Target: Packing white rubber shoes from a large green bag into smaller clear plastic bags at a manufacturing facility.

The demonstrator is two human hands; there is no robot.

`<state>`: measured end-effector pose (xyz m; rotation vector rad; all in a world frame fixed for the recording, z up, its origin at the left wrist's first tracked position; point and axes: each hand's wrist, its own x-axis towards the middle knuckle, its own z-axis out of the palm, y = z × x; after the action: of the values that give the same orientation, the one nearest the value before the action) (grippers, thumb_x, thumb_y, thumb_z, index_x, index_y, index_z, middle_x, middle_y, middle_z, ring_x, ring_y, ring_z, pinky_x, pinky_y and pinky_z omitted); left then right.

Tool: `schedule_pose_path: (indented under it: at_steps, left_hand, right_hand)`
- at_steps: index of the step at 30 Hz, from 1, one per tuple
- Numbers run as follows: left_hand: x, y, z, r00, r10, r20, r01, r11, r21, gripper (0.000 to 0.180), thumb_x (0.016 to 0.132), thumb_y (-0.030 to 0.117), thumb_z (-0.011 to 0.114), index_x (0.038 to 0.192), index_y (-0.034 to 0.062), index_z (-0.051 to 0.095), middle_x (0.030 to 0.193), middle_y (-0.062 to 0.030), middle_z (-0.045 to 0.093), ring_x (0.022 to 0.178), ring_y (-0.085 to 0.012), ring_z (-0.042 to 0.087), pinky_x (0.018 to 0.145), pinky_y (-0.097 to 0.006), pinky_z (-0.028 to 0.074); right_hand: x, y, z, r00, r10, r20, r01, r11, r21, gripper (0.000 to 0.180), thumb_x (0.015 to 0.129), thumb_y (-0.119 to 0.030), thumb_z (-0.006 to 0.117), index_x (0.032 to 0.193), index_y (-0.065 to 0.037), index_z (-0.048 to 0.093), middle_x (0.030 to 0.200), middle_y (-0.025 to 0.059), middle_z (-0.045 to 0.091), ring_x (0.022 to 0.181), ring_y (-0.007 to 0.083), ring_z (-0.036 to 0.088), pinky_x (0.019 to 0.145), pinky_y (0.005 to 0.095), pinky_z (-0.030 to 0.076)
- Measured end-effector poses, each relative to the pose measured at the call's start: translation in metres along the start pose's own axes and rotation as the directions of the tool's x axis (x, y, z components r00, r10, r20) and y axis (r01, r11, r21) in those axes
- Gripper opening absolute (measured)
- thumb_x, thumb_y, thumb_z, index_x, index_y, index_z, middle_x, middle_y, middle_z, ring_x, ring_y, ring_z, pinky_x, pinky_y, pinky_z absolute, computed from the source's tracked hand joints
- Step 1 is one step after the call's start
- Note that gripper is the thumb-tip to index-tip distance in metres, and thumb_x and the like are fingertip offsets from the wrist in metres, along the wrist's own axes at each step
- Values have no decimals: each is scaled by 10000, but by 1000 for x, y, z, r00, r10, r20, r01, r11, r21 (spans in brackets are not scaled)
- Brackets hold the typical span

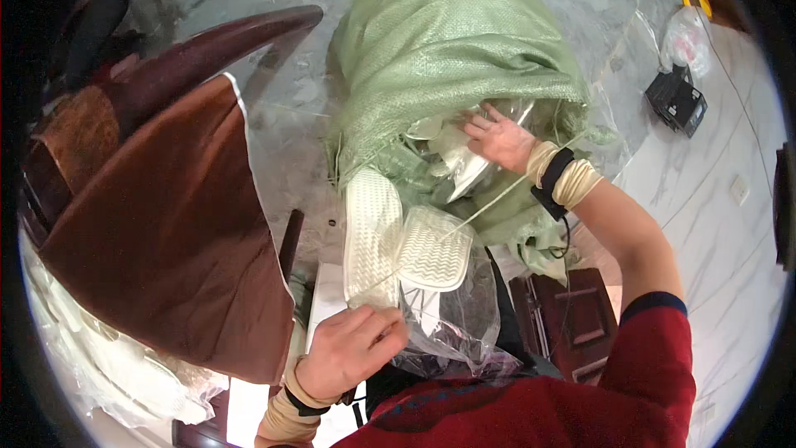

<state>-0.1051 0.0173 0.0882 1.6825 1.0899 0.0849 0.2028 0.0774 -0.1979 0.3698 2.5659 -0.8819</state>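
A large green woven sack [456, 33] lies in front of me, its mouth turned toward me. My right hand [500, 139] reaches into the mouth with fingers spread, against clear plastic and white pieces [464, 168]. From the sack's left side comes a long white sole with a zigzag tread [371, 228]. The curled fingers of my left hand [352, 348] close on its near end; the fingertips are partly hidden. Beside it lies a second white sole [435, 250], shorter in view. A thin cord [497, 197] runs slantwise across the second sole toward my left hand.
On the left stands a wooden chair [224, 33] with brown cloth [178, 241] over it. Below that, clear plastic holds more white pieces [141, 373]. Clear plastic [464, 323] lies over my lap. A dark wooden cabinet [576, 315] is near right; a black device [677, 101] lies far right.
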Motion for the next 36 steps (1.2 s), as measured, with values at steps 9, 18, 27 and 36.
schedule_pose_path:
  at_steps: [9, 18, 27, 36]
  left_hand:
    - [-28, 14, 8, 982, -173, -77, 171, 985, -22, 183, 688, 53, 692, 866, 56, 648, 909, -53, 669, 700, -203, 628, 565, -304, 503]
    - [-85, 41, -7, 941, -222, -255, 209, 975, -77, 220, 690, 34, 683, 903, 45, 630, 940, -72, 655, 729, -232, 627, 595, -322, 514]
    - [-190, 84, -52, 864, -293, -409, 203, 947, -248, 133, 762, 7, 702, 877, 25, 638, 884, -107, 677, 771, -290, 659, 648, -340, 524]
    - [-347, 117, -96, 723, -150, -675, -93, 947, -309, 124, 733, -31, 705, 844, 11, 668, 844, -111, 678, 781, -272, 667, 689, -354, 530]
  right_hand:
    - [72, 50, -18, 689, 391, 611, -676, 651, 346, 612, 846, -485, 591, 1369, -170, 545, 1430, 167, 499, 1339, 370, 423, 1127, 492, 285]
    - [52, 0, -10, 937, 262, 231, -325, 896, 302, 467, 773, -252, 688, 1226, -164, 619, 1016, 175, 686, 904, 370, 660, 791, 472, 533]
    - [-103, -118, -141, 951, 302, -70, -262, 904, 337, 448, 772, -220, 673, 1176, -76, 541, 693, 184, 618, 668, 419, 602, 607, 505, 467]
    - [-185, -245, -292, 888, 348, -300, -324, 937, 129, 394, 766, -246, 722, 1085, -71, 573, 788, 168, 629, 744, 401, 610, 629, 506, 463]
